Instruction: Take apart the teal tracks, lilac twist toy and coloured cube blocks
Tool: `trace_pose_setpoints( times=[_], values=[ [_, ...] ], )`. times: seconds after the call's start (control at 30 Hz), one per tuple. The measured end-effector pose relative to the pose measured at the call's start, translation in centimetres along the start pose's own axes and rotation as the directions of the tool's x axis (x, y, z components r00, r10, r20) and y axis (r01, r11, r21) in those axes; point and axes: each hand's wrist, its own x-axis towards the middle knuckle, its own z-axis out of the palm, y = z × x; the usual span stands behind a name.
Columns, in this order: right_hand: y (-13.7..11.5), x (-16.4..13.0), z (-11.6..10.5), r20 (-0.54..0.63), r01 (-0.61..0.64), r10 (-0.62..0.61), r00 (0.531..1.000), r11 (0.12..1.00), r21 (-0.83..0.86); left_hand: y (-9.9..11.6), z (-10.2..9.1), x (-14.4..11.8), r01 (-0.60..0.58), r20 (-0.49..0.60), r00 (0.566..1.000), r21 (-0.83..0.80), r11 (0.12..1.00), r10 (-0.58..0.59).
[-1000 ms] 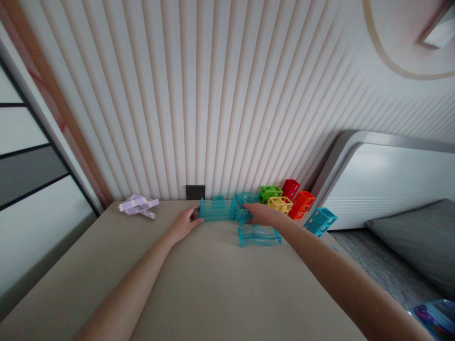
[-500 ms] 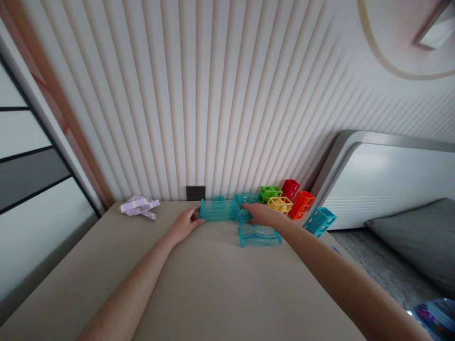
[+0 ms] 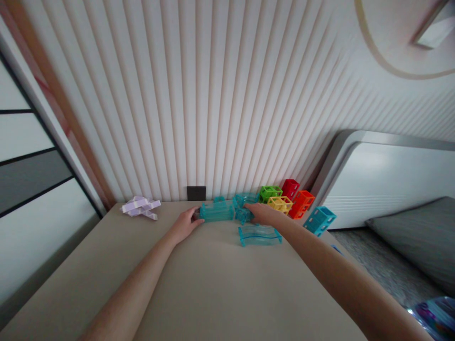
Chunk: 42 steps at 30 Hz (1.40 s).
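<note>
A clear teal plastic track piece (image 3: 217, 211) lies near the wall, its left end in the fingers of my left hand (image 3: 186, 224). My right hand (image 3: 261, 213) has its fingers closed on a teal connector piece (image 3: 243, 215) at the right end of that track piece. The two pieces meet or nearly meet; I cannot tell if they are joined. My right fingertips are partly hidden by the hand. A second, wavy teal track piece (image 3: 260, 236) lies on the table just in front of my right hand, untouched. More teal plastic shows behind the connector.
Green (image 3: 270, 192), yellow (image 3: 280, 204), red (image 3: 290, 188), orange (image 3: 302, 203) and blue (image 3: 320, 220) blocks stand at the right of the table (image 3: 213, 284). Purple-and-white strips (image 3: 140, 207) lie at the far left. A black socket (image 3: 196, 192) is on the ribbed wall.
Almost nothing differs. Both hands stay at the same teal pieces, and the view has shifted very slightly.
</note>
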Motion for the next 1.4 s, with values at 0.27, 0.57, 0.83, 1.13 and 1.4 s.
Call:
trace_pose_setpoints(
  times=[0.27,0.57,0.83,1.13,1.4],
  values=[
    [-0.2,-0.2,-0.1,-0.010,-0.001,0.001,1.000,1.000,-0.010,0.0,0.1,0.0,-0.011,-0.004,1.000,-0.021,1.000,0.011],
    [-0.1,-0.3,-0.1,-0.015,0.010,-0.010,1.000,1.000,0.007,0.6,0.0,-0.1,-0.048,0.003,0.999,-0.071,0.996,0.049],
    [0.7,-0.3,0.5,-0.023,-0.006,0.006,1.000,1.000,0.006,-0.2,0.0,0.0,-0.027,-0.013,1.000,-0.099,0.995,0.026],
    [1.0,0.1,0.7,-0.025,-0.052,0.051,0.998,0.999,-0.011,-0.6,-0.9,-0.9,-0.031,0.000,1.000,-0.140,0.990,0.031],
    [1.1,-0.2,0.5,-0.051,-0.022,0.022,0.998,1.000,-0.003,-0.9,-0.8,-1.0,-0.035,-0.014,0.999,-0.156,0.987,0.033]
  ],
)
